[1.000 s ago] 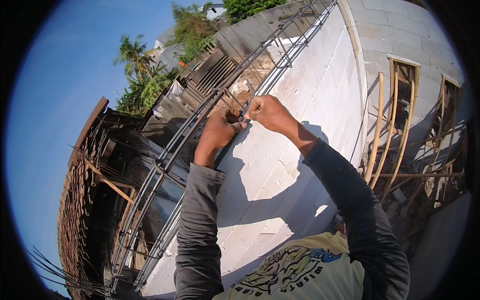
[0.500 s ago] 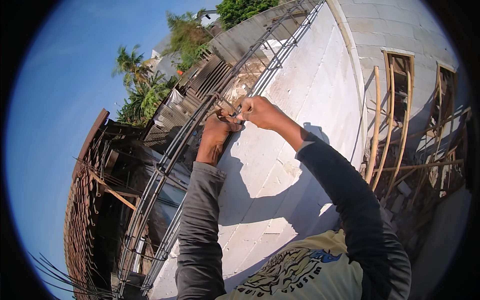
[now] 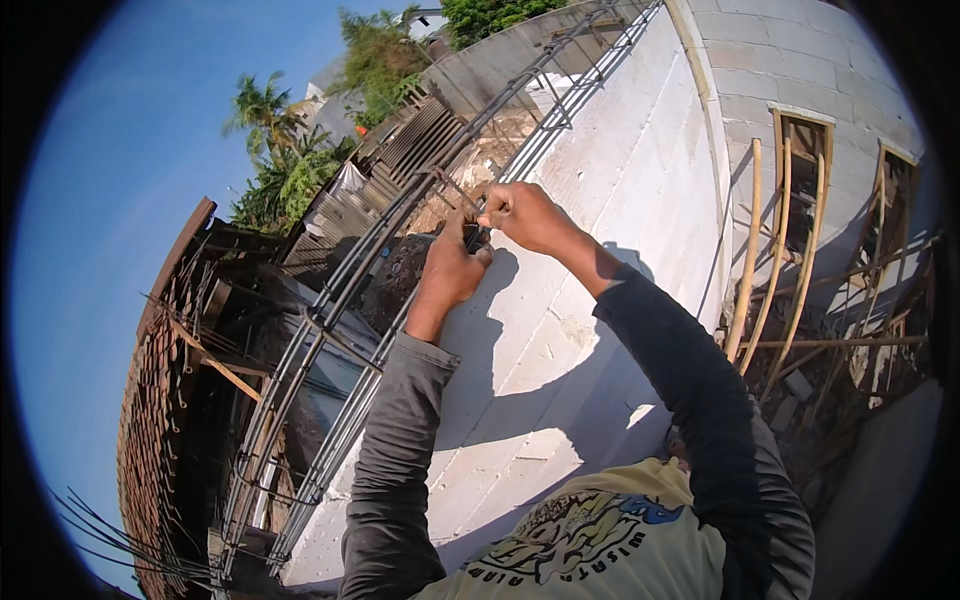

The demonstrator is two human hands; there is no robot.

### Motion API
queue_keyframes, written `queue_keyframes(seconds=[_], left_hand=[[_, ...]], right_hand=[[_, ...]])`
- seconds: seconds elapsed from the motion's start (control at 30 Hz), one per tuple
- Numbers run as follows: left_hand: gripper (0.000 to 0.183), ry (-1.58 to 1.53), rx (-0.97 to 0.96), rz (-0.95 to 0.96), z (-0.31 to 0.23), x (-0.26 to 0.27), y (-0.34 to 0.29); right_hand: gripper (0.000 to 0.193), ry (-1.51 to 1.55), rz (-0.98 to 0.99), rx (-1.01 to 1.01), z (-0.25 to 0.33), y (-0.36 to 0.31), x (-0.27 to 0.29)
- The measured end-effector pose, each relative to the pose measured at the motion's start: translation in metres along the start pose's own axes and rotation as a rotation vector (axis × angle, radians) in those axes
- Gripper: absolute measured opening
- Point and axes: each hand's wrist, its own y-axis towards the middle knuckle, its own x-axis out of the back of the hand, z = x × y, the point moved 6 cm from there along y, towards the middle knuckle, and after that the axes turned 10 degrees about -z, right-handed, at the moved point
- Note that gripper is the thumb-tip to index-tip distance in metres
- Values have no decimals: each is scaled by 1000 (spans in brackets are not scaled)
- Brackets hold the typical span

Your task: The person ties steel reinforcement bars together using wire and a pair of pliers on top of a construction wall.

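Head view, only one I have: I've got both hands up at a steel rebar cage (image 3: 436, 172), which runs diagonally along the top edge of a white block wall (image 3: 570, 300). Left hand (image 3: 450, 270) is at the bars nearest the wall, thumb up, fingers curled in; can't tell from here whether they grip a bar. Right hand (image 3: 525, 215) sits just beside it, slightly higher in frame, thumb and index bent together near a crossing tie; anything pinched there is too small for me to make out. Wall face: pale, chipped in spots, joint lines visible, big dark shadow (image 3: 480, 415) across it. Sleeves (image 3: 400, 430) dark grey, yellow printed shirt (image 3: 600, 540) at bottom. Right side: grey block wall (image 3: 750, 60) with wood-framed openings (image 3: 803, 118), bent wooden poles (image 3: 745, 270) leaning near it, rubble (image 3: 795, 395) below in shade. Left side: tiled roof (image 3: 150, 450) over a dark structure, loose rod ends (image 3: 130, 545) poking out at lower left. Beyond the cage: corrugated sheets (image 3: 415, 140), a long grey boundary wall (image 3: 490, 65), palm (image 3: 262, 115) and other greenery, blue sky. Outdoors, strong sun.
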Motion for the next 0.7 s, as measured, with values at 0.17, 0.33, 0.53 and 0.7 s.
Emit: queue_keyframes(seconds=[0.17, 0.33, 0.53, 0.7], left_hand=[[25, -835, 698, 255, 46, 2, 12], [35, 74, -189, -27, -10, 24, 7], [37, 238, -373, -51, -17, 17, -12], [32, 349, -530, -125, -21, 10, -12]], right_hand=[[18, 41, 19, 63, -3, -1, -9], [18, -123, 92, 96, 6, 11, -1], [20, -269, 298, 82, 13, 27, -5], [21, -166, 331, 45, 3, 30, -12]])
